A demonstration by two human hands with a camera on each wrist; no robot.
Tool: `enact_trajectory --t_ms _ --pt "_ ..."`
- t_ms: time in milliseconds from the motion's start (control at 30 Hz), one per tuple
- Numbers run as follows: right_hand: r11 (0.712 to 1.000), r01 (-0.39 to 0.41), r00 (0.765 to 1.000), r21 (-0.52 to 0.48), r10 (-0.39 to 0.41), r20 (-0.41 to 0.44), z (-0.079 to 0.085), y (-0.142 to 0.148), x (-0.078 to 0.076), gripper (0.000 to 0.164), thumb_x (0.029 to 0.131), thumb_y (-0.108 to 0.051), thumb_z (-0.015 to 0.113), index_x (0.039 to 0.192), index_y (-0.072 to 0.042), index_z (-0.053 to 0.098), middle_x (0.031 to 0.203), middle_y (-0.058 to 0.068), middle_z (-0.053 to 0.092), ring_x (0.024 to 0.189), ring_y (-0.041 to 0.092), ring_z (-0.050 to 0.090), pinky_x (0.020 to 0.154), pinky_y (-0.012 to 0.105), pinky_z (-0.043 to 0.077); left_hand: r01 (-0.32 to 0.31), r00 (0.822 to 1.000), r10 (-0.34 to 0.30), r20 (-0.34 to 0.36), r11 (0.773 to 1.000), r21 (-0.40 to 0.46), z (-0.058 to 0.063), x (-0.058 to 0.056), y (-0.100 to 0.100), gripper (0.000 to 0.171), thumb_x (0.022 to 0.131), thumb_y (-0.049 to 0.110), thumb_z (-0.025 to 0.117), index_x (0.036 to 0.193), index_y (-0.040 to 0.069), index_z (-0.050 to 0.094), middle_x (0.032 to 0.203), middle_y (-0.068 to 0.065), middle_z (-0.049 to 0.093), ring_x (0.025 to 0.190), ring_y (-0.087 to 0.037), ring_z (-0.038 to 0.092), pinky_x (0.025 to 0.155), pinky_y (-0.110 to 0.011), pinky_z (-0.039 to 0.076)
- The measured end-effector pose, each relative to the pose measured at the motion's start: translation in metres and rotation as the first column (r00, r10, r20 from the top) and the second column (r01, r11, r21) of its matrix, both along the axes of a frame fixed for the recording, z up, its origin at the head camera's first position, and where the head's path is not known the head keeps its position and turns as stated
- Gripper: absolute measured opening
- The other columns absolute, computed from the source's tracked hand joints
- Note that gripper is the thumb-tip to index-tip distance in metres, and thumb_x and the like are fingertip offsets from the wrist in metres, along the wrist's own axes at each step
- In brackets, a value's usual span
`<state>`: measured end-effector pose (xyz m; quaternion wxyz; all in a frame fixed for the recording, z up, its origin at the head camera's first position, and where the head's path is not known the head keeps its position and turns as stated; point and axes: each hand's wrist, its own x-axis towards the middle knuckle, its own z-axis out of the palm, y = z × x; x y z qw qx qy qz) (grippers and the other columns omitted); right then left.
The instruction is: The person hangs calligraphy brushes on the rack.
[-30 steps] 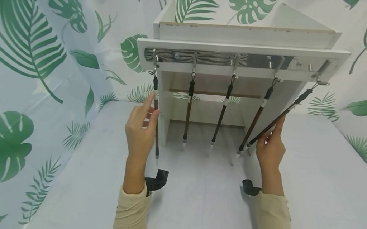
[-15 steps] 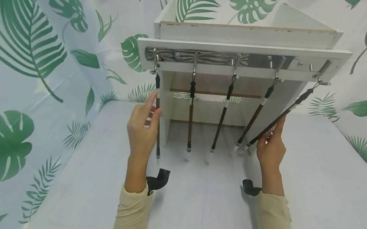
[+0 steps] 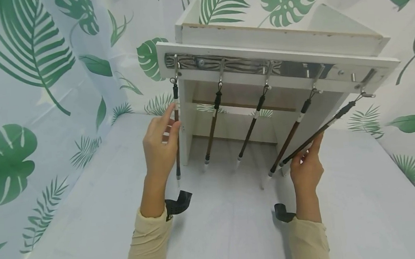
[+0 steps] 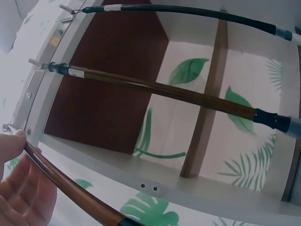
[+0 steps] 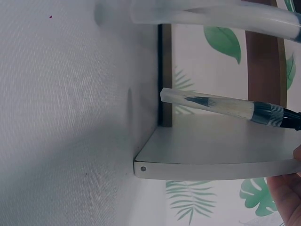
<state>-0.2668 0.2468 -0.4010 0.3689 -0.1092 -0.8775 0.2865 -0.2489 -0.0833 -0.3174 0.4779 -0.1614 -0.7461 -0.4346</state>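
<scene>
Several writing brushes hang by loops from the hooks of a metal rack. My left hand [image 3: 160, 145] pinches the upper handle of the leftmost brush [image 4: 77, 190] between thumb and fingers, near its white label. At the other end, my right hand [image 3: 306, 166] holds the rightmost brush [image 3: 308, 137] from below, fingers partly hidden behind its handle. Its bristles show in a clear cap in the right wrist view. Between the hands hang a second brush [image 3: 213, 131], a third brush [image 3: 250, 132] and a fourth brush [image 3: 290, 135], untouched.
The hook rack [image 3: 240, 66] is fixed to a white board along the front of a white open cabinet [image 3: 280, 32]. A brown crossbar [image 4: 207, 113] spans its inside. Beneath lies a pale surface [image 3: 229, 225]; leaf-patterned cloth [image 3: 53, 117] surrounds it.
The second, third and fourth brushes swing slightly on their hooks. The leftmost brush has shifted a little with my left hand. My right hand stays almost still.
</scene>
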Motion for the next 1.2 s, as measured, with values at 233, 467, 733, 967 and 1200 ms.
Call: enact_trajectory --t_ms 233,467,733,967,1200 --pt "1.000 -0.012 1.000 0.013 0.012 -0.028 -0.001 -0.001 0.000 0.073 0.088 -0.002 0.045 0.147 -0.022 0.006 0.120 0.026 0.055 0.089 0.047 0.060 0.070 0.053 0.048 -0.002 0.999 0.002 0.052 1.000 0.009 -0.002 0.001 -0.002 0.035 0.089 0.010 0.057 0.124 0.004 0.056 0.083 -0.016 0.059 0.067 -0.024 0.060 0.055 -0.032 0.051" --pt "1.000 -0.011 1.000 0.005 0.011 -0.018 0.000 -0.001 0.000 0.074 0.088 -0.002 0.045 0.147 -0.023 0.005 0.121 0.025 0.055 0.091 0.047 0.060 0.072 0.053 0.048 -0.008 0.994 0.007 0.105 1.000 0.007 -0.007 -0.002 -0.003 0.037 0.091 0.012 0.056 0.127 0.007 0.053 0.085 -0.015 0.060 0.071 -0.023 0.059 0.058 -0.032 0.051" --pt "1.000 -0.008 1.000 -0.005 0.008 0.000 0.000 -0.001 0.000 0.074 0.089 -0.002 0.045 0.147 -0.024 0.005 0.120 0.025 0.056 0.092 0.047 0.060 0.070 0.053 0.049 -0.014 0.992 0.013 0.125 1.000 0.008 -0.008 -0.003 -0.001 0.036 0.089 0.012 0.057 0.125 0.004 0.054 0.086 -0.015 0.061 0.075 -0.024 0.060 0.060 -0.035 0.052" --pt "1.000 -0.006 1.000 -0.004 0.006 0.007 0.002 -0.002 0.001 0.074 0.089 -0.003 0.045 0.147 -0.025 0.004 0.119 0.025 0.056 0.091 0.047 0.060 0.070 0.053 0.049 -0.012 0.987 0.013 0.157 1.000 -0.003 -0.010 -0.005 -0.002 0.034 0.089 0.012 0.058 0.121 0.002 0.055 0.090 -0.016 0.060 0.080 -0.025 0.060 0.062 -0.035 0.053" --pt "0.999 -0.007 0.999 -0.043 0.008 0.034 0.003 -0.001 0.001 0.075 0.089 -0.001 0.043 0.147 -0.027 0.003 0.121 0.025 0.055 0.094 0.047 0.059 0.071 0.054 0.049 0.017 0.972 -0.010 0.236 0.999 -0.031 -0.017 -0.013 -0.003 0.040 0.088 0.011 0.059 0.126 0.003 0.051 0.093 -0.015 0.059 0.082 -0.023 0.061 0.062 -0.033 0.053"
